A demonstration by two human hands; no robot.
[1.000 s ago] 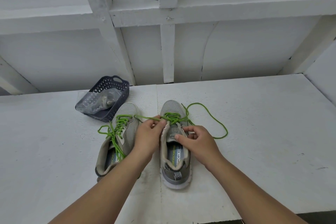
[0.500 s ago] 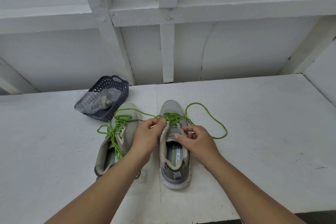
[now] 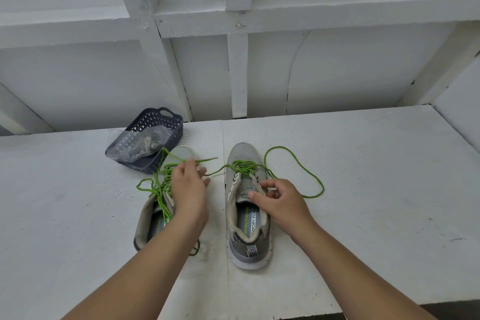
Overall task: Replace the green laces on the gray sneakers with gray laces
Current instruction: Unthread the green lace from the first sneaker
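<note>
Two gray sneakers stand side by side on the white table, toes pointing away from me. The right sneaker has its green lace loosened, with a long loop lying on the table to its right. My left hand hovers over the left sneaker and pinches a strand of the green lace that stretches across from the right sneaker. My right hand grips the right sneaker's tongue and upper edge. The left sneaker keeps its own green lace, loose and tangled.
A dark perforated plastic basket sits behind the left sneaker, holding a clear plastic bag with grayish contents. A white panelled wall rises behind the table. The table's front edge lies close to me at the lower right.
My left hand has pulled the green strand out to the left, away from the right sneaker and over the left one. My right hand stays on the right sneaker's tongue.
</note>
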